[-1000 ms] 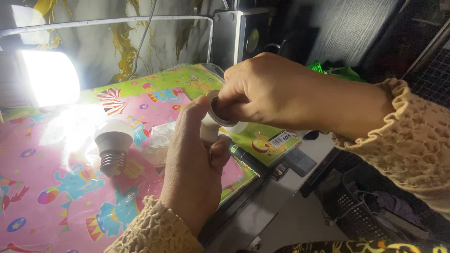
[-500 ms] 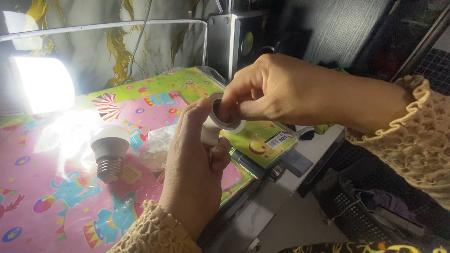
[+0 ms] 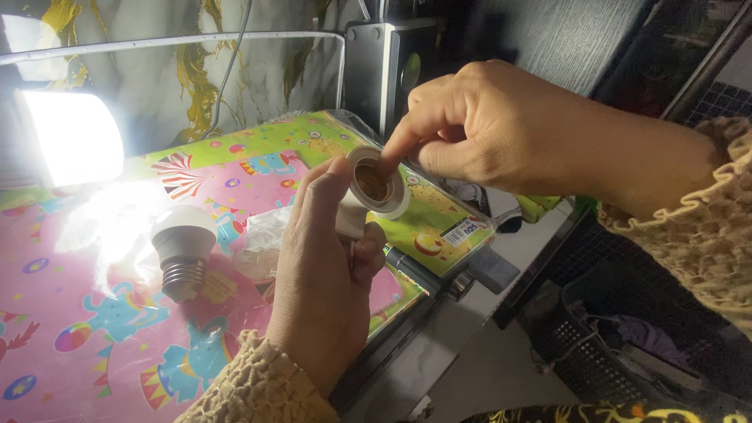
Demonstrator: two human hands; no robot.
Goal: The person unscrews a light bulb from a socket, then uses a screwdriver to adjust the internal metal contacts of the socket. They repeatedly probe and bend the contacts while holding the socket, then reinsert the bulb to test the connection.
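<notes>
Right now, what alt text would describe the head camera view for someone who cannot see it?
The left hand holds a white lamp socket while the right hand pokes a fingertip into its open end. Beside them, a white bulb lies on a colourful patterned table cover, near a bright lamp.

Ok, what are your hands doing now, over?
Left hand grips white lamp socket. Right hand fingertip pokes inside its opening. Loose bulb lies apart on the colourful table cover, nothing blocking.

Table with bright cartoon-print cover, near left. Glaring lamp far left. Marbled wall behind. Dark speaker far centre. Black wire basket on floor, right.
</notes>
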